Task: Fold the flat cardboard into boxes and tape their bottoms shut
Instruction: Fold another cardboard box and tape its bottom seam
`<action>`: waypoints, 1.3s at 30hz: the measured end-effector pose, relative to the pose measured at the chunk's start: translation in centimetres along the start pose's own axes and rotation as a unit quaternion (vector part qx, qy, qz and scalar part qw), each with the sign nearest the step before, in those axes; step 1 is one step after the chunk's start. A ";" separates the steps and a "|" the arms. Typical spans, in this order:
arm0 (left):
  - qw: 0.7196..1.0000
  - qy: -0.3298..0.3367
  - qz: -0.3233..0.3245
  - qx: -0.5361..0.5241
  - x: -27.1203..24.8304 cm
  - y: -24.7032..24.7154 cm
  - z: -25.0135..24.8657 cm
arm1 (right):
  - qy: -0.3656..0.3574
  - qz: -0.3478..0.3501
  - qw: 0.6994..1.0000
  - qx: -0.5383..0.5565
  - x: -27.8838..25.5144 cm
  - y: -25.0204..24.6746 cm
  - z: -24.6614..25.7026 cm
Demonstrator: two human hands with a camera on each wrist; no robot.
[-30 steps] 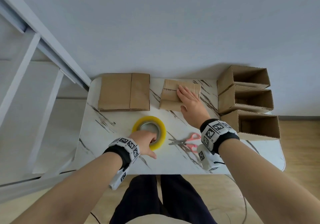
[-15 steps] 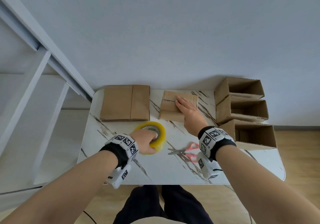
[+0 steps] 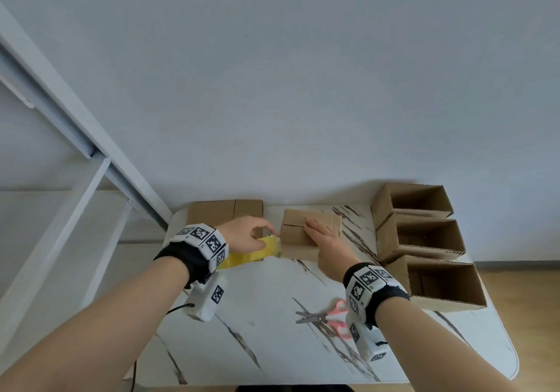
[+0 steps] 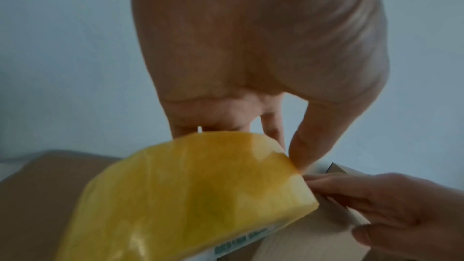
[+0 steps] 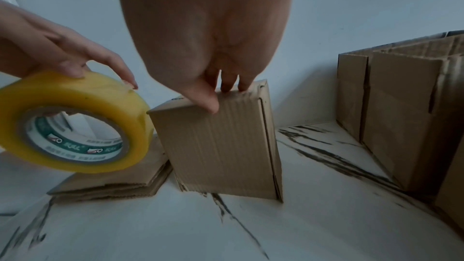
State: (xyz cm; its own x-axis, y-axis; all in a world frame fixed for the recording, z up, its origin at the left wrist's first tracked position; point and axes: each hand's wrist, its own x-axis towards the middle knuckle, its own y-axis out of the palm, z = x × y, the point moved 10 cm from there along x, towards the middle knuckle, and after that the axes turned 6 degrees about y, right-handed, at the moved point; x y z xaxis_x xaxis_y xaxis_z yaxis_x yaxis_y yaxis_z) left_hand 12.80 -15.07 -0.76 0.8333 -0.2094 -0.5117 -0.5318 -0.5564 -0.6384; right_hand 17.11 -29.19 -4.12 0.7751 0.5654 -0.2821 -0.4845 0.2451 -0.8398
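A folded cardboard box [image 3: 295, 234] stands at the back middle of the table with its closed flaps facing up. My right hand [image 3: 325, 240] lies on top of it, fingers straight and pressing the flaps down; the right wrist view shows the thumb at the box's [image 5: 220, 150] front top edge. My left hand [image 3: 245, 234] grips a yellow tape roll [image 3: 257, 250] held off the table against the box's upper left edge. In the left wrist view the roll [image 4: 200, 195] touches the box corner beside my right fingers [image 4: 376, 195].
A stack of flat cardboard [image 3: 218, 212] lies at the back left, under the tape roll. Three open-topped boxes [image 3: 424, 240] stand in a row along the right edge. Pink-handled scissors [image 3: 327, 317] lie on the marble table [image 3: 257, 346] near my right wrist.
My left hand has lifted the tape roll off the table and carried it away from me to the box's left edge. My right hand has stayed pressed on the box.
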 end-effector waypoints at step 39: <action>0.973 0.088 -0.095 0.192 4.9 -6.5 -8.8 | 0.184 -0.085 0.811 0.549 1.1 -1.5 -6.1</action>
State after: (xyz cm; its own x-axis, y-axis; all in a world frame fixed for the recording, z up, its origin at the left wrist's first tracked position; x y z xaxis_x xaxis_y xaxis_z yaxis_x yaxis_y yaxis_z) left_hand 21.66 -19.60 5.92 0.9168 -0.2853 -0.2794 -0.3556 -0.2648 -0.8963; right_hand 21.18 -33.75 -6.03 0.8392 0.2263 -0.4945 -0.2707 0.9625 -0.0190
